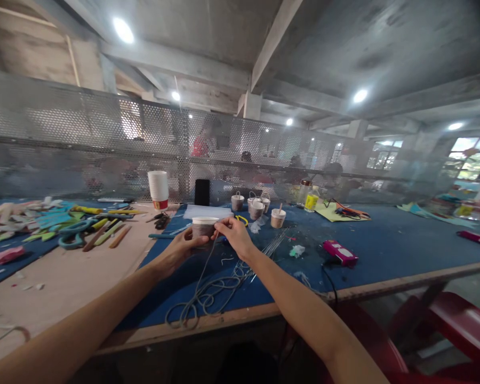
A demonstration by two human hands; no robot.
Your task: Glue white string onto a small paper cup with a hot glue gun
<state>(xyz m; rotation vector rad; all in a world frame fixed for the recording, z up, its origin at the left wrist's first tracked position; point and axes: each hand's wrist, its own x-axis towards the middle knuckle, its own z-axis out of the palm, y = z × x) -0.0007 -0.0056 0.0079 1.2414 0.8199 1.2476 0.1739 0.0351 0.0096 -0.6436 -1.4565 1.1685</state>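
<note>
While the paper cup (204, 228) is held upright over the left part of the blue-covered tabletop (396, 229), back from its front edge, the left hand (180, 244) supports it from the left. The left fingers are curled closed around the lower wall, with the thumb across the front. The fingers of the right hand (234, 234) are closed to a narrow pinch at the right side of the wall, apparently on the grey cord (196, 302) that hangs from that point.

For good results, the person should hold the cup level with light pressure, since paper is likely to buckle. The cord should be seated flush under mild, even tension, with each turn touching its neighbour. The slack, looped loosely near the front edge, should feed freely; a snag there could pull the lay out of line.

The cup's far side and base are hidden, so contact with the tabletop cannot be confirmed. The right fingertips are too small to show the exact grip. The thin strands (276, 242) beyond the right forearm are partly covered. The covered cups (256, 209) toward the back edge overlap one another, and their far sides are concealed.
</note>
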